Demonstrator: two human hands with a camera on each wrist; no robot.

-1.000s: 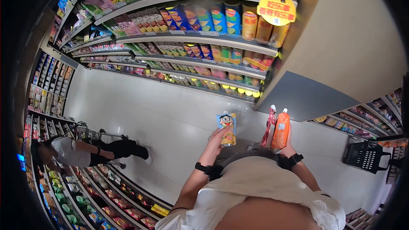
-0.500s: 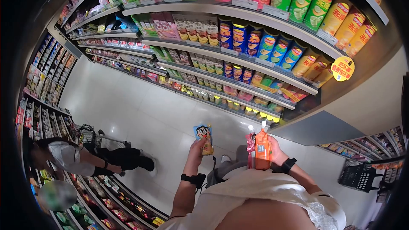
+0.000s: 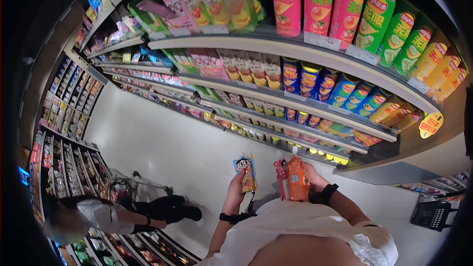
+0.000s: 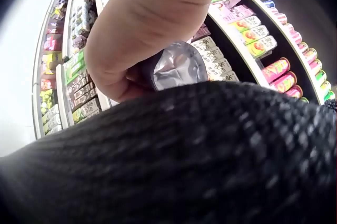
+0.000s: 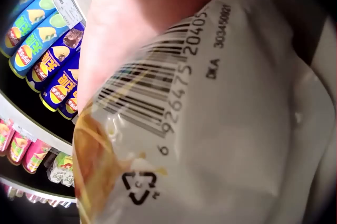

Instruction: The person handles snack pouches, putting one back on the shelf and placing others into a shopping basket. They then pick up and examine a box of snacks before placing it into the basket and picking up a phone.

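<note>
In the head view my left hand (image 3: 237, 187) grips a blue and yellow pouch (image 3: 248, 173) with a cartoon face. My right hand (image 3: 315, 177) holds an orange spouted pouch (image 3: 297, 181), and a dark pink pouch (image 3: 282, 177) stands against its left side. The left wrist view has my curled fingers (image 4: 147, 19) round the pouch's silvery end (image 4: 180, 66). Close to the right wrist camera is a pouch's pale back (image 5: 226, 124) with a barcode, against my palm (image 5: 126, 13).
Snack shelves (image 3: 276, 37) with tubes and boxes curve across the front. At the left a person (image 3: 113, 216) stands by a shopping cart (image 3: 123, 187), beside more shelves. A black basket (image 3: 431, 214) is at the right, past a shelf end panel. Pale floor (image 3: 148, 128) lies between.
The view has shifted, bringing the tube shelves closer and larger. Both hands still hold their pouches, and the left fingers now wrap the cartoon pouch, which they lay across earlier. The person appears lower.
</note>
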